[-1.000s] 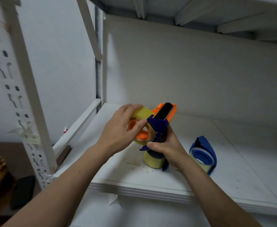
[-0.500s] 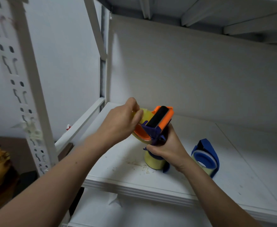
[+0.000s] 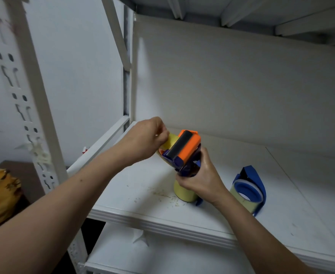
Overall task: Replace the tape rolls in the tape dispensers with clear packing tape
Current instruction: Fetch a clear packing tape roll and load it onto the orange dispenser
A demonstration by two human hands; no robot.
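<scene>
I hold an orange and dark blue tape dispenser above the white shelf. My right hand grips its handle from below. My left hand pinches the yellowish tape roll seated on the dispenser's left side; most of that roll is hidden behind my fingers and the black roller. Directly under the dispenser another yellowish tape roll stands on the shelf, partly covered by my right hand. To the right lies a blue tape dispenser with a roll in it.
Crumbs are scattered on the shelf left of the standing roll. A white perforated upright stands at the left, a lower shelf board runs below, and a yellow patterned bundle sits at the far left.
The dispenser has turned so its black roller faces me. My left hand shifted from cupping the roll's front to pinching it at the upper left edge. The view moved slightly.
</scene>
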